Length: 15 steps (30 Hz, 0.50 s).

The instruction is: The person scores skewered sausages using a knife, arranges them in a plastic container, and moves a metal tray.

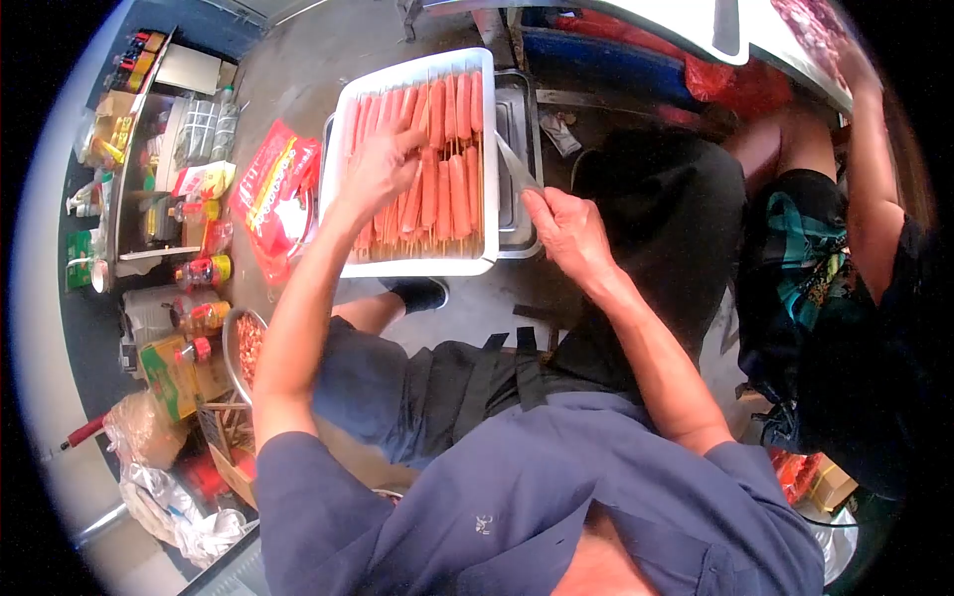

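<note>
A white tray (490, 223) holds rows of pink sausages (457, 189) on thin wooden skewers. Over the middle of the tray, my left hand (383, 164) has its fingers bent and pinched on a sausage skewer, which tilts slightly across the others; its lower part is hidden by the hand. At the tray's right edge, my right hand (571, 233) is closed round a knife (514, 167), its handle covered by the fingers and its blade pointing up and left beside the rim.
Beneath the white tray a metal tray (519, 119) shows. A red printed bag (278, 189) lies left of it. Bottles and packets crowd a shelf (149, 179) further left, above a bowl of chopped pieces (246, 348). Another person (835, 258) sits at the right, one hand at meat on a white table.
</note>
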Each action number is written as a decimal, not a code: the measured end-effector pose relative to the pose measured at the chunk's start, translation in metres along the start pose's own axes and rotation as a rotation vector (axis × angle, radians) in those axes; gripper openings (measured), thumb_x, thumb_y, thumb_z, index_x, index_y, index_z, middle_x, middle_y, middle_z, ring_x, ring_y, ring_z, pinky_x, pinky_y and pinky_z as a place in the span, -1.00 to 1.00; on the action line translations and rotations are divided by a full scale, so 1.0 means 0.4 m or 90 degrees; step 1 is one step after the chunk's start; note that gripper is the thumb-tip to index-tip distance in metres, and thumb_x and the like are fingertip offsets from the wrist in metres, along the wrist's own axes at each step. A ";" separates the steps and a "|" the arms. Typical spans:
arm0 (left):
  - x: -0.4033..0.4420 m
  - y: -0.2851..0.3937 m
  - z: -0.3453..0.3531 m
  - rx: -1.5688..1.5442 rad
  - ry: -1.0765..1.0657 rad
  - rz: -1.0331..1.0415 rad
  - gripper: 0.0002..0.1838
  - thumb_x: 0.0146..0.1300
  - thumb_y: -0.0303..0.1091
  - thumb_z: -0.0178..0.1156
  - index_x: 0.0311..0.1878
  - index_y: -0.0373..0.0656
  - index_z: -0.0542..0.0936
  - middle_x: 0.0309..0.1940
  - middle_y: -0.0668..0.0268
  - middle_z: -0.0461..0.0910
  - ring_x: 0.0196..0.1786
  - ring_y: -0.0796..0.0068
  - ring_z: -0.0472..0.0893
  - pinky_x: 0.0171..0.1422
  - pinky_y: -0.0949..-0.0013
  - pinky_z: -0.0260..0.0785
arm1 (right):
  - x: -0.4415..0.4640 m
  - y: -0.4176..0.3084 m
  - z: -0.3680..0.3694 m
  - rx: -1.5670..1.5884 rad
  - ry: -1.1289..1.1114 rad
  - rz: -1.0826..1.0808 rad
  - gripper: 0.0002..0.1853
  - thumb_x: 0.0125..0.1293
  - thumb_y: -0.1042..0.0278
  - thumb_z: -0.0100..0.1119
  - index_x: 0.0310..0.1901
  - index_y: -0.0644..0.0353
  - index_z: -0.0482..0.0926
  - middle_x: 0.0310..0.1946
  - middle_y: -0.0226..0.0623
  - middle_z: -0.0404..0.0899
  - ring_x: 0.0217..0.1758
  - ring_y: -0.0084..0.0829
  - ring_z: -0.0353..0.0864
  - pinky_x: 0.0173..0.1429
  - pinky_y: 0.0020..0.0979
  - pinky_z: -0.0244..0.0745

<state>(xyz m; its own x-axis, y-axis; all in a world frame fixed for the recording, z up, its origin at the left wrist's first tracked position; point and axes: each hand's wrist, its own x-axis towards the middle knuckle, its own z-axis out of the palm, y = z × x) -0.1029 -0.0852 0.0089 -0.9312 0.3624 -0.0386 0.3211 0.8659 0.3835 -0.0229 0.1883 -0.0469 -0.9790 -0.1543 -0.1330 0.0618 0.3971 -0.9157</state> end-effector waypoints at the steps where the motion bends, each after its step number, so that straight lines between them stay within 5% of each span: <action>1: -0.021 0.009 0.007 0.002 0.000 0.001 -0.69 0.04 -0.55 0.18 -0.09 -0.17 0.64 0.08 0.05 0.58 0.15 0.07 0.57 0.17 0.15 0.42 | -0.001 -0.008 -0.002 0.002 -0.005 0.004 -0.50 0.43 -0.04 0.06 -0.44 0.31 0.54 -0.54 0.10 0.54 -0.47 0.02 0.60 -0.36 -0.10 0.42; 4: -0.084 0.044 0.059 -0.057 -0.030 -0.050 -0.80 0.19 -0.42 0.15 -0.13 -0.22 0.62 -0.37 0.09 0.62 -0.27 0.18 0.66 -0.17 0.18 0.47 | -0.011 -0.051 -0.017 -0.008 -0.032 0.017 -0.50 0.43 -0.03 0.06 -0.43 0.31 0.55 -0.54 0.10 0.55 -0.45 0.05 0.61 -0.35 -0.08 0.43; 6: -0.092 0.031 0.061 -0.209 -0.047 -0.079 -0.79 0.21 -0.38 0.17 -0.12 -0.22 0.61 -0.45 0.14 0.60 -0.39 0.26 0.64 -0.27 0.20 0.47 | -0.010 -0.040 -0.011 -0.035 -0.003 -0.039 -0.51 0.44 -0.02 0.06 -0.41 0.31 0.57 -0.53 0.07 0.57 -0.50 -0.03 0.59 -0.35 -0.10 0.45; 9: -0.106 0.036 0.067 -0.155 0.054 -0.014 -0.81 0.28 -0.45 0.19 -0.07 -0.28 0.61 -0.44 0.22 0.63 -0.39 0.40 0.62 -0.28 0.29 0.47 | -0.006 -0.015 -0.003 0.023 -0.020 -0.001 -0.50 0.46 -0.02 0.03 -0.42 0.33 0.57 -0.58 -0.02 0.57 -0.53 -0.21 0.60 -0.38 -0.14 0.46; 10: -0.105 0.056 0.063 -0.175 0.100 -0.015 -0.73 0.25 -0.39 0.20 0.00 -0.23 0.60 -0.31 0.07 0.63 -0.25 0.13 0.66 -0.15 0.19 0.47 | -0.005 -0.013 -0.005 0.057 -0.026 0.018 -0.49 0.46 -0.02 0.02 -0.42 0.33 0.56 -0.61 -0.08 0.57 -0.56 -0.29 0.59 -0.42 -0.18 0.47; 12: -0.107 0.106 0.047 -0.249 0.128 -0.041 -0.83 0.26 -0.43 0.20 -0.13 -0.28 0.64 -0.34 0.09 0.63 -0.31 0.22 0.65 -0.19 0.29 0.46 | -0.012 -0.060 -0.038 0.177 -0.086 0.129 -0.49 0.48 -0.04 0.00 -0.41 0.31 0.54 -0.63 -0.24 0.55 -0.64 -0.44 0.55 -0.51 -0.32 0.47; 13: -0.107 0.130 0.052 -0.249 0.191 0.028 -0.89 0.26 -0.54 0.20 -0.17 -0.32 0.63 -0.43 0.24 0.60 -0.34 0.53 0.59 -0.25 0.39 0.44 | -0.007 -0.056 -0.034 0.210 -0.098 0.156 -0.49 0.48 -0.06 0.00 -0.38 0.30 0.52 -0.63 -0.32 0.54 -0.69 -0.52 0.51 -0.55 -0.42 0.46; 15: -0.117 0.192 0.050 -0.390 0.119 -0.015 -0.91 0.30 -0.54 0.17 -0.18 -0.29 0.63 -0.45 0.31 0.59 -0.42 0.61 0.56 -0.36 0.46 0.40 | -0.002 -0.041 -0.029 0.285 -0.133 0.164 -0.48 0.49 -0.09 -0.02 -0.36 0.30 0.51 -0.61 -0.30 0.54 -0.68 -0.51 0.52 -0.57 -0.42 0.44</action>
<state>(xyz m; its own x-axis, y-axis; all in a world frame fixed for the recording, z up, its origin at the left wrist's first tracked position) -0.0314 -0.0288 0.0217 -0.9690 0.2315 0.0865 0.1946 0.4989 0.8445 -0.0254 0.1924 -0.0272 -0.8647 -0.2971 -0.4050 0.4154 0.0301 -0.9091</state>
